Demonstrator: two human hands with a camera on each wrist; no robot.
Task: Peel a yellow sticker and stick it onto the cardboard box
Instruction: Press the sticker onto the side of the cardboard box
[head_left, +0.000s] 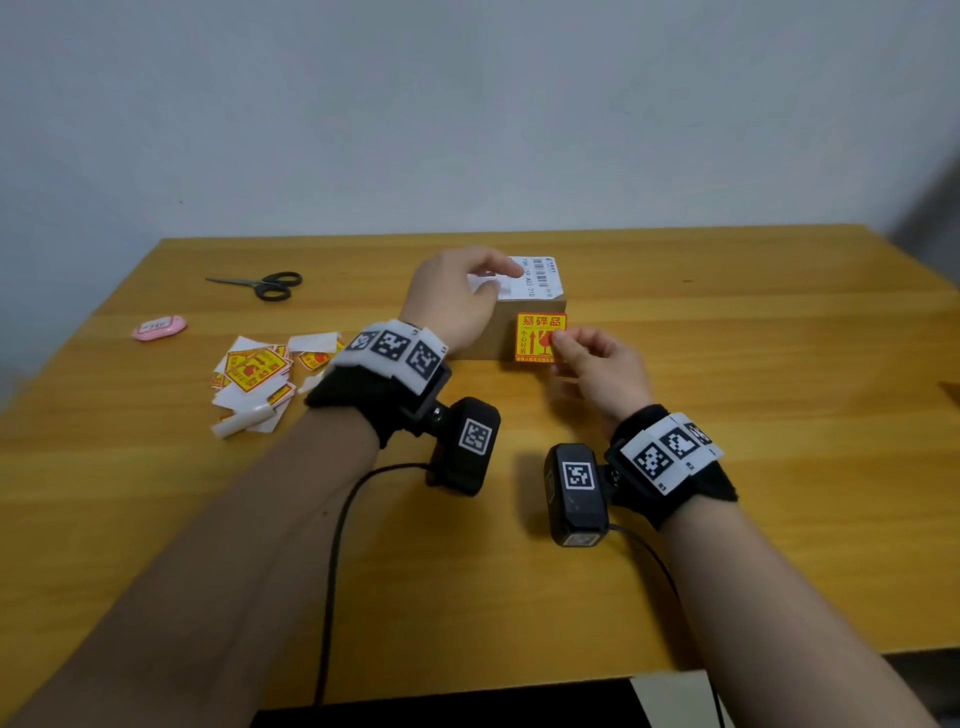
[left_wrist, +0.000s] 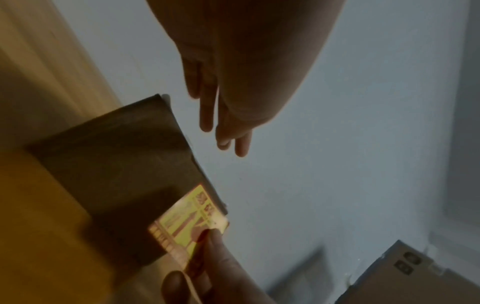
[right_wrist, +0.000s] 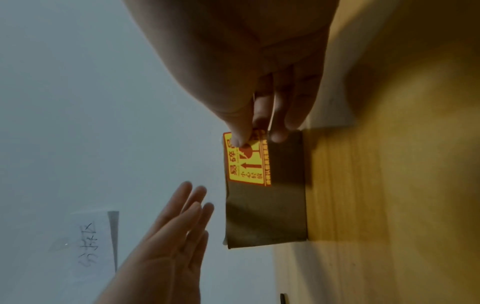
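Observation:
A small cardboard box (head_left: 501, 332) with a white shipping label (head_left: 540, 275) on top stands on the wooden table. My right hand (head_left: 558, 343) pinches a yellow sticker (head_left: 537, 335) with red print by its right edge. The sticker lies flat against the box's front face near the right corner. In the right wrist view the thumb (right_wrist: 239, 135) sits on the sticker (right_wrist: 246, 164), with the fingers behind it. My left hand (head_left: 488, 280) is over the box top with straight fingers (right_wrist: 192, 205). From the left wrist view its fingers (left_wrist: 228, 133) seem slightly above the box (left_wrist: 116, 164).
A heap of yellow stickers and white backing papers (head_left: 260, 379) lies left of the box. Black scissors (head_left: 265, 285) and a pink oval object (head_left: 158, 327) sit further left. Cables run from the wrist cameras to the table's near edge (head_left: 467, 670).

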